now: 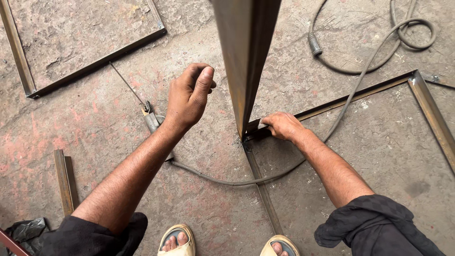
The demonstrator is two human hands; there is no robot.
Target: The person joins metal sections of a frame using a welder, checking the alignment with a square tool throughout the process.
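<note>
Down at floor level, the right hand (pixel 283 125) is pressing on the corner of a rusty angle-iron frame (pixel 429 109) lying flat on the stained concrete floor (pixel 95 123), its fingers closed over the frame's edge right where a tall rusty steel angle bar (pixel 244 61) is standing upright. The bar's foot is touching that corner, and the bar is rising toward the camera, filling the top centre of the view. The left hand (pixel 189 97) is hovering just beside the bar, fingers loosely curled, thumb up, holding nothing and not touching the steel. Under the left wrist a metal electrode holder (pixel 151 121) is lying on the floor with a thin welding rod (pixel 127 84) sticking out toward the upper left, and its grey cable (pixel 227 181) is curving across the floor, passing over the frame's lower rail. A second cable is looping in coils (pixel 407 35) at the upper right. Another angle-iron frame (pixel 95 64) is lying at the upper left, and a short offcut of angle iron (pixel 65 182) is resting at the left. Two sandalled feet (pixel 177 242) are showing at the bottom edge.
</note>
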